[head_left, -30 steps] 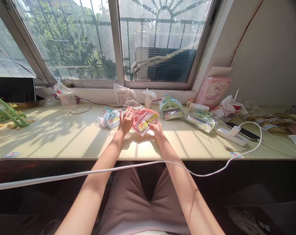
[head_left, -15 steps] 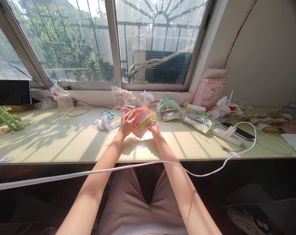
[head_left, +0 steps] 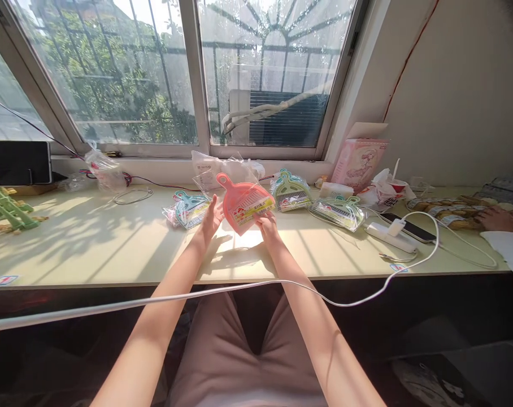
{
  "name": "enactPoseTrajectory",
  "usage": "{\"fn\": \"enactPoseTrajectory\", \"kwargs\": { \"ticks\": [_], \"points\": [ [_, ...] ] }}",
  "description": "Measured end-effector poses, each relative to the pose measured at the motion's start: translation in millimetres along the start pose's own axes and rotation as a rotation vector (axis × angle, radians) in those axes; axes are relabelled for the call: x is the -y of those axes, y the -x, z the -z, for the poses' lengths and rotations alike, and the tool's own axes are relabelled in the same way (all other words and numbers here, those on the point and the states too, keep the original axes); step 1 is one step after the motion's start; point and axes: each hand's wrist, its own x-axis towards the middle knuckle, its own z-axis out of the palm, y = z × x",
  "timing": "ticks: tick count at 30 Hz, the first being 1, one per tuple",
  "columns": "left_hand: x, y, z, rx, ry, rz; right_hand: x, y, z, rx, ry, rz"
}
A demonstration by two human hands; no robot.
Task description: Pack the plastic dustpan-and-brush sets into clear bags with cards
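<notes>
A pink dustpan [head_left: 239, 195] with a yellow printed label hangs tilted above the table, its looped handle pointing up and left. Clear plastic film shows around its top. My right hand [head_left: 266, 223] grips its lower right edge. Just left of the dustpan, my left hand [head_left: 213, 217] has its fingers stretched out and apart; it seems to hold nothing. Behind my left hand lies a wrapped blue-green dustpan set [head_left: 189, 209]. To the right are a wrapped green dustpan set [head_left: 291, 193] with dark bristles and another wrapped set [head_left: 341, 212].
A white cable [head_left: 239, 289] crosses in front of me to a power strip [head_left: 391, 237]. Beside that lies a phone [head_left: 411, 227]. A pink box [head_left: 360, 164] stands by the window. At far right another person's hand [head_left: 500, 218] rests near yarn-like bundles [head_left: 447, 212].
My left hand has come off the dustpan's handle side and moved left, fingers opening. The pink dustpan has turned more upright, its handle now uncovered. My right hand still grips it.
</notes>
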Motion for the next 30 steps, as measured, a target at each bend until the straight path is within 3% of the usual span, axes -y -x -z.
{"fn": "enactPoseTrajectory", "kwargs": {
  "ticks": [3,8,12,14,18,20,24,28,30],
  "points": [
    [2.7,6.3,-6.4,0.195,0.224,0.017,1.6,1.3,-2.0,-0.043,-0.015,-0.026],
    [6.3,14.2,-8.9,0.272,0.216,0.154,-0.8,-2.8,-0.8,-0.113,-0.024,-0.001],
    [6.6,8.8,-3.2,0.345,0.277,0.143,-6.7,-7.7,1.7,-0.101,0.004,0.040],
    [6.4,4.8,-3.9,0.332,0.317,0.114,-9.3,-9.1,2.0,-0.108,0.015,0.050],
    [5.5,0.2,-9.4,0.136,0.265,0.127,-9.8,-8.9,0.7,-0.136,0.001,0.037],
    [4.3,1.6,-10.7,0.116,0.214,0.147,-8.3,-8.7,1.1,-0.146,0.008,0.026],
    [0.7,10.5,-10.1,0.230,0.162,0.128,-7.9,-12.5,6.9,-0.186,-0.027,0.035],
    [-4.4,19.2,-11.1,0.385,0.082,0.191,-9.9,-18.2,12.1,-0.150,-0.038,0.080],
    [-6.8,22.0,-12.9,0.388,0.085,0.203,-9.4,-18.3,11.6,-0.144,-0.009,0.072]
  ]
}}
